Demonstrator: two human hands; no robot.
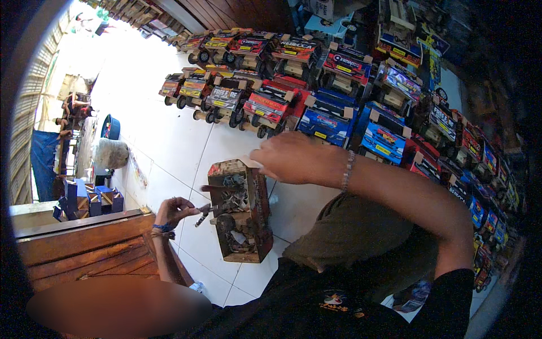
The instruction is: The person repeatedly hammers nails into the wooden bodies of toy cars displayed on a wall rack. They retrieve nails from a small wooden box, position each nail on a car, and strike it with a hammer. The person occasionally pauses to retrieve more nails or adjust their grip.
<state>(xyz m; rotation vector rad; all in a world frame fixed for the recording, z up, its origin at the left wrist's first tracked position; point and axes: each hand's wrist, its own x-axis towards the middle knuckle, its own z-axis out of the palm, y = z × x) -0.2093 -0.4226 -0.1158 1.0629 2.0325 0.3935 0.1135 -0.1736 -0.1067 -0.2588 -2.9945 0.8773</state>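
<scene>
Right hand (288, 158) on box (240, 212) rim, open floor (175, 147) leftward.

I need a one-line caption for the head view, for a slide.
Left hand holds a small tool beside a wooden box; right hand rests on its top, toy trucks behind.

Rows of colourful toy trucks (339, 107) on white tiled floor (169, 147), beside brown wooden door (84, 248).

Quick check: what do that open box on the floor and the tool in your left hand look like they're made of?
The box looks like rough, unpainted wood: brown, worn plank walls and dividers. The tool in the left hand seems to be metal, grey with a dull shine, though it is too small to be sure.
</scene>
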